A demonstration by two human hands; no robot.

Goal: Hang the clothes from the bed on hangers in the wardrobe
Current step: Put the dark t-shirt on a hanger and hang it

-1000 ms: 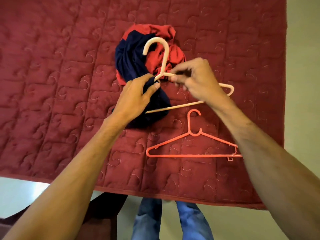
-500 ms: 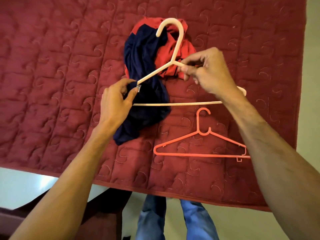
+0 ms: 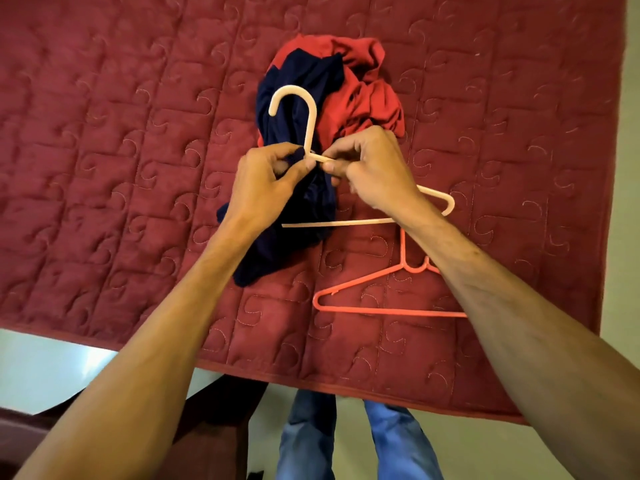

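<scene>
A crumpled navy and red garment (image 3: 301, 98) lies in a heap on the dark red quilted bedspread (image 3: 121, 168). Just above the heap I hold a cream plastic hanger (image 3: 309, 123), hook pointing away from me. My left hand (image 3: 266, 181) pinches the hanger's neck together with a fold of navy cloth. My right hand (image 3: 370, 168) grips the hanger's right shoulder beside the neck. The hanger's bottom bar shows below both hands. An orange hanger (image 3: 367, 303) lies flat on the bedspread, partly hidden under my right forearm.
The bedspread's near edge (image 3: 311, 382) runs across the lower frame, with a pale sheet (image 3: 41, 372) and dark bed frame at lower left. My jeans-clad legs (image 3: 346, 441) stand on the pale floor below. The bed's right edge meets pale floor (image 3: 620, 237).
My left hand slid from the hanger's left end up to its neck, meeting my right hand. The hanger's hook swung left over the navy cloth.
</scene>
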